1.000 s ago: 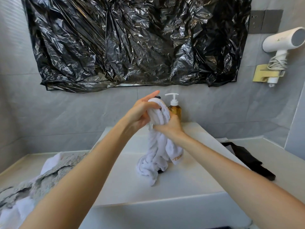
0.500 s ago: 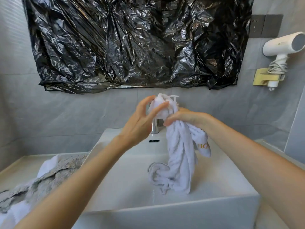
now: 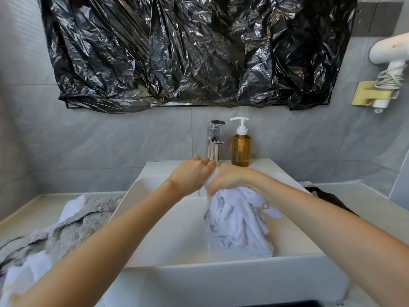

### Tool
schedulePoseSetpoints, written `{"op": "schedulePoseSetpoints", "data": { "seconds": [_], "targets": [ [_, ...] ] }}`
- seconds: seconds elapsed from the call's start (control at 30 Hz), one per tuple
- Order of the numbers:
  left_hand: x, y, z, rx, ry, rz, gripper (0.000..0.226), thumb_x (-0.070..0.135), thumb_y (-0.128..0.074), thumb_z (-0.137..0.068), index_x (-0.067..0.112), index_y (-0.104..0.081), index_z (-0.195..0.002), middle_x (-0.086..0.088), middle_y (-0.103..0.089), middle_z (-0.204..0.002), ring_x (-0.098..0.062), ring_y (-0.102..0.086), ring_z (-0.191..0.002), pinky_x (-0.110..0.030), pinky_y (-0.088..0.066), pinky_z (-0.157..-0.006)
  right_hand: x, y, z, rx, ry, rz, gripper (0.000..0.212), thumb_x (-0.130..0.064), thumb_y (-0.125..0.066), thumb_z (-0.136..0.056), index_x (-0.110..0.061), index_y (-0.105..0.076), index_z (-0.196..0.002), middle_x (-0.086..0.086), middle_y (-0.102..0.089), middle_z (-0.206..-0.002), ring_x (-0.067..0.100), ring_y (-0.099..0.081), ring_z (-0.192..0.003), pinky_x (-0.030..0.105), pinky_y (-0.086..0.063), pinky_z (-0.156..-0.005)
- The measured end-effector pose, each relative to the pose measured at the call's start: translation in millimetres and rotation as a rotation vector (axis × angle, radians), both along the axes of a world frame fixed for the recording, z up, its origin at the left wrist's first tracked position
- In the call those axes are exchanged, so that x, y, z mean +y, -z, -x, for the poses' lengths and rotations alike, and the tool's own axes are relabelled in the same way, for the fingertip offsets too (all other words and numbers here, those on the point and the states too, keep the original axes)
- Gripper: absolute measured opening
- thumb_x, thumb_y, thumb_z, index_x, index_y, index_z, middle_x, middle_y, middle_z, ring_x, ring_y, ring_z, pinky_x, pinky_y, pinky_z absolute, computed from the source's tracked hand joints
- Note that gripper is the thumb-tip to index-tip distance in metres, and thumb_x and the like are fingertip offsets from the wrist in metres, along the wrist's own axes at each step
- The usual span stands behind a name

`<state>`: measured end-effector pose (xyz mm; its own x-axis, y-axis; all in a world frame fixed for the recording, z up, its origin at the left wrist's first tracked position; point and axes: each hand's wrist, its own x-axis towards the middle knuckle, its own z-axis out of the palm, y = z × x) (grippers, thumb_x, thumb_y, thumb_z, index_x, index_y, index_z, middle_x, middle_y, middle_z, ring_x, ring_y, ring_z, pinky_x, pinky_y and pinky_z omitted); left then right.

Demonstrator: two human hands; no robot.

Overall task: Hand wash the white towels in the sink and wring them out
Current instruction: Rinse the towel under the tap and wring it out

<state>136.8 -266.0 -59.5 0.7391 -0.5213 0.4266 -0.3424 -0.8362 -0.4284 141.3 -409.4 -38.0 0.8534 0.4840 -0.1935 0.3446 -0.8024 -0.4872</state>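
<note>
A wet white towel (image 3: 238, 220) with a gold logo hangs bunched over the white rectangular sink (image 3: 221, 282). My right hand (image 3: 228, 178) grips its top end, fingers curled round the cloth. My left hand (image 3: 192, 173) sits right beside it, fist closed on the same twisted end. A thin stream of water drips from the towel into the basin. More white towels (image 3: 20, 275) lie under a grey one on the counter at the left.
A chrome tap (image 3: 215, 140) and an amber soap pump bottle (image 3: 241, 147) stand at the sink's back edge. A grey towel (image 3: 70, 229) lies left of the sink, a black item (image 3: 329, 198) to the right. Black plastic covers the mirror; a hairdryer (image 3: 389, 52) hangs on the right wall.
Both hands have dropped from in front of the tap to just above the basin, bringing the towel down. My left hand, open before, now clenches the towel's top.
</note>
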Motion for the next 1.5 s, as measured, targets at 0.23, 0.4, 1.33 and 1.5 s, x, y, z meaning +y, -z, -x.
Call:
{"op": "schedulePoseSetpoints", "data": {
  "seconds": [0.23,0.4,1.33,1.5],
  "targets": [
    [-13.5,12.4,-0.2,0.275,-0.177,0.285,0.025,0.004,-0.054,-0.080,0.006,-0.060,-0.104,-0.016,-0.064,-0.103,-0.037,-0.061,-0.096,-0.033,-0.038,-0.066,7.7,27.6,-1.5,-0.708,0.200,0.373,0.053,-0.027,-0.063,-0.080,-0.015,-0.044,-0.128,0.005,-0.064,-0.112,0.028,-0.062,-0.103,0.031,-0.037,-0.071],
    [-18.5,20.0,-4.1,0.416,-0.134,0.589,0.005,0.012,-0.052,-0.080,0.016,-0.049,-0.081,-0.010,-0.067,-0.091,-0.033,-0.059,-0.085,-0.029,-0.037,-0.065,1.9,31.3,-10.7,-1.044,0.077,0.530,0.067,-0.015,-0.053,-0.087,-0.010,-0.020,-0.145,0.008,-0.068,-0.111,0.030,-0.066,-0.099,0.031,-0.035,-0.066],
    [-29.2,-12.0,18.4,1.422,-0.003,1.579,0.008,0.007,-0.051,-0.090,0.013,-0.046,-0.089,0.004,-0.049,-0.060,-0.003,-0.035,-0.037,-0.011,-0.024,-0.031,-44.1,44.8,-27.2,-0.995,0.371,-0.185,0.035,-0.016,-0.069,-0.072,-0.025,-0.059,-0.104,-0.003,-0.064,-0.103,0.030,-0.060,-0.091,0.037,-0.048,-0.067],
    [-17.5,-23.4,18.9,0.572,-0.029,0.983,0.057,0.034,-0.075,-0.079,0.019,-0.045,-0.124,-0.003,-0.071,-0.098,-0.023,-0.068,-0.077,-0.036,-0.058,-0.071,-49.8,9.5,-26.3,-0.852,0.400,-0.054,0.028,-0.022,-0.064,-0.077,-0.023,-0.058,-0.104,0.008,-0.068,-0.100,0.038,-0.062,-0.090,0.032,-0.041,-0.064]
  ]
}}
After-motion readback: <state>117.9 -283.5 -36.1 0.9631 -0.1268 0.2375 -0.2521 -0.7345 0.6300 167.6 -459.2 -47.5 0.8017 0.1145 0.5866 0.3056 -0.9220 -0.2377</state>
